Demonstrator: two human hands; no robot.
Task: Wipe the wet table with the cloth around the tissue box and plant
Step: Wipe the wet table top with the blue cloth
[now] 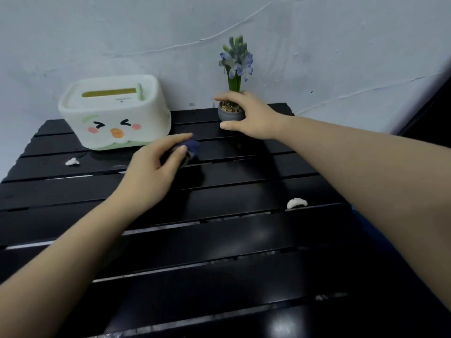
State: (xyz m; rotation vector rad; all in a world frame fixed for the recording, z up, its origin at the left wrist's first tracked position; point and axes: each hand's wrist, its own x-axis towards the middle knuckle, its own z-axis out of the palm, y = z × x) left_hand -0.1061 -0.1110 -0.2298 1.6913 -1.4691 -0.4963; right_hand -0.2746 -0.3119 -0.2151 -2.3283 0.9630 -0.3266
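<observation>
Left hand (pixel 156 167) bunches a dark blue cloth (pixel 191 147), mostly hidden under the fingers, on the black slatted table (pixel 219 240) beside the tissue box (pixel 114 113). Right hand (pixel 249 115) cups the plant (pixel 231 111), perhaps touching its pot.

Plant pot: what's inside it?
The plant pot holds brown pebbles around a green-stemmed blue flower. The right hand covers its right side; soil cannot be seen.
</observation>
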